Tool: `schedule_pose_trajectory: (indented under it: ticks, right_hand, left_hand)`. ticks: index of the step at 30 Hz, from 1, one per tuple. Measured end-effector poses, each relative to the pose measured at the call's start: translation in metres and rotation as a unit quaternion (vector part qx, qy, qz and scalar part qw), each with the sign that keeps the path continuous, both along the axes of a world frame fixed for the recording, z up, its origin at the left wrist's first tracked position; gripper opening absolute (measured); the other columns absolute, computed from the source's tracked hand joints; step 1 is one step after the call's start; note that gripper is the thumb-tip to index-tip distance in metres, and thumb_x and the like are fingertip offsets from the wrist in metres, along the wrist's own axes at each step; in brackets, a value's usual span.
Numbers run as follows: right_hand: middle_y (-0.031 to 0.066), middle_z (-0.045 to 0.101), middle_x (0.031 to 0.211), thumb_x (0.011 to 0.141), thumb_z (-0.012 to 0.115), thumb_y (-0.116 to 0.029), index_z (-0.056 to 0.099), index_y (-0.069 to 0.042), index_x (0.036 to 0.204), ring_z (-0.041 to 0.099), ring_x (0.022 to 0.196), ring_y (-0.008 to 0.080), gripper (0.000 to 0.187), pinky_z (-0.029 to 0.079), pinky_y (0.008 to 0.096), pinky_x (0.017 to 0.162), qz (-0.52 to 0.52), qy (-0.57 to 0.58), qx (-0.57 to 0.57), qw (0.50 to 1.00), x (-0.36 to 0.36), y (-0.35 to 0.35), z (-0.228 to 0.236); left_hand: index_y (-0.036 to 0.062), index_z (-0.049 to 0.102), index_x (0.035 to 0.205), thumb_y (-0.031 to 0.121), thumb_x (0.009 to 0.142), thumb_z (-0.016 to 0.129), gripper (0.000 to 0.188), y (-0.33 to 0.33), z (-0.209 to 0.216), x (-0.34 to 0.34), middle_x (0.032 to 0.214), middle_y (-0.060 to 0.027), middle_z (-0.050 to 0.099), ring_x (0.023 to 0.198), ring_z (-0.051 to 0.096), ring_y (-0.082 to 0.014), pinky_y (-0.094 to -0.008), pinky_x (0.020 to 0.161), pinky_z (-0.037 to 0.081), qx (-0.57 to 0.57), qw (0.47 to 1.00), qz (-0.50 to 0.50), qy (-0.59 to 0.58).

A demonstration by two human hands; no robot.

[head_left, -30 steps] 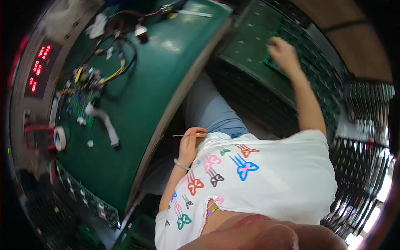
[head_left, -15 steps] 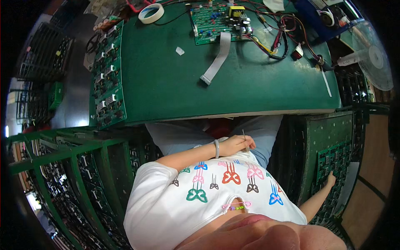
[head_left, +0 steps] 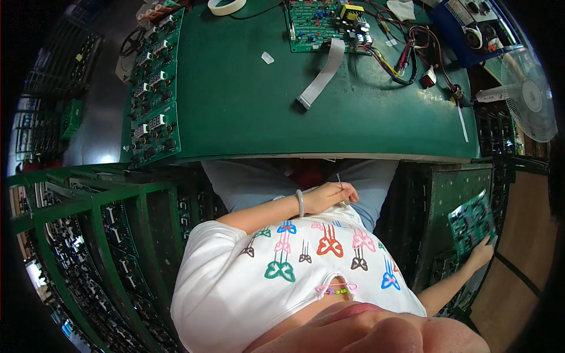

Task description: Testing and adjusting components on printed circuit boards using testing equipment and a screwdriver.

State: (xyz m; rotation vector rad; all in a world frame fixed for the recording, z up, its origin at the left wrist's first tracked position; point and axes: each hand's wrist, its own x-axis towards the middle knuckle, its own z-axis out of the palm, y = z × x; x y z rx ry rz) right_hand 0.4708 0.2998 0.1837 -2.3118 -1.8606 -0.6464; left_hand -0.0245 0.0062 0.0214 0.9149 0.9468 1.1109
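Resting over my lap, my left hand [head_left: 331, 196] is closed round a thin, rod-like metal tool [head_left: 339, 180]; its exact kind cannot be made out. Out at the right, my right hand [head_left: 481, 253] grips a green circuit board [head_left: 472, 225] by its near edge, the board tilted and raised beside the rack. On the green table top, a circuit board with a yellow-topped transformer [head_left: 329, 26] lies at the back, and a grey ribbon cable [head_left: 323, 75] runs from it toward me. A panel of boards with white digit displays [head_left: 154, 88] lies along the table's left edge.
Green racks [head_left: 94, 215] filled with boards stand at the lower left. A small fan [head_left: 529, 94] and a blue instrument box [head_left: 465, 26] are at the far right, near tangled wires [head_left: 406, 56]. A tape roll [head_left: 226, 6] lies at the back.
My right hand has lifted the circuit board off the right-hand rack and tilted it. My left hand stays in my lap with the tool. The view has shifted slightly.
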Motion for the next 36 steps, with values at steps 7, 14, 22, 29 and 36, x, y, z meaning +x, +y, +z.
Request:
schedule_pose_trajectory:
  ticks: [7, 14, 22, 29, 36]
  right_hand:
    - [0.0105, 0.068, 0.104, 0.098, 0.063, -0.022, 0.066, 0.005, 0.114, 0.064, 0.091, 0.0147, 0.031, 0.05, 0.0279, 0.084, 0.423, 0.371, 0.012, 0.827, -0.244, -0.023, 0.053]
    - [0.0206, 0.064, 0.086, 0.087, 0.072, -0.026, 0.065, 0.005, 0.089, 0.064, 0.077, 0.0353, 0.032, 0.05, 0.0417, 0.069, 0.667, 0.281, -0.059, 0.688, -0.491, -0.117, 0.063]
    - [0.0274, 0.064, 0.081, 0.088, 0.067, -0.033, 0.063, 0.007, 0.067, 0.064, 0.08, 0.0426, 0.045, 0.054, 0.0481, 0.076, 0.697, 0.293, -0.146, 0.638, -0.604, -0.167, 0.014]
    - [0.0225, 0.066, 0.087, 0.092, 0.064, -0.04, 0.065, 0.005, 0.077, 0.066, 0.082, 0.0398, 0.048, 0.054, 0.0483, 0.072, 0.687, 0.306, -0.098, 0.652, -0.587, -0.163, -0.007]
    - [0.0128, 0.06, 0.098, 0.091, 0.068, -0.023, 0.067, 0.001, 0.106, 0.062, 0.083, 0.0256, 0.028, 0.052, 0.0329, 0.07, 0.704, 0.337, -0.508, 0.365, -0.478, -0.18, 0.005]
  left_hand:
    - [0.004, 0.062, 0.115, 0.033, 0.108, 0.039, 0.038, -0.007, -0.009, 0.002, 0.109, -0.0056, 0.065, 0.106, 0.059, -0.0145, -0.0292, 0.093, 0.046, 0.021, 1.0, 0.018, -0.001]
    - [0.0039, 0.06, 0.118, 0.03, 0.108, 0.038, 0.036, -0.055, -0.025, -0.014, 0.112, -0.0064, 0.063, 0.106, 0.058, -0.0135, -0.0277, 0.093, 0.045, 0.029, 0.988, 0.148, 0.02]
    - [-0.001, 0.051, 0.127, 0.018, 0.105, 0.046, 0.03, -0.133, 0.029, -0.031, 0.121, -0.0119, 0.06, 0.11, 0.06, -0.018, -0.0315, 0.096, 0.046, -0.004, 0.94, 0.34, -0.033]
    - [-0.0022, 0.051, 0.123, 0.016, 0.103, 0.049, 0.027, -0.132, 0.078, -0.048, 0.114, -0.0129, 0.061, 0.104, 0.063, -0.019, -0.0316, 0.092, 0.049, 0.015, 0.943, 0.333, -0.026]
    - [-0.0045, 0.059, 0.106, 0.013, 0.1, 0.057, 0.018, -0.086, 0.093, -0.048, 0.098, -0.0086, 0.064, 0.092, 0.065, -0.0155, -0.0294, 0.082, 0.051, 0.017, 0.981, 0.18, 0.071]
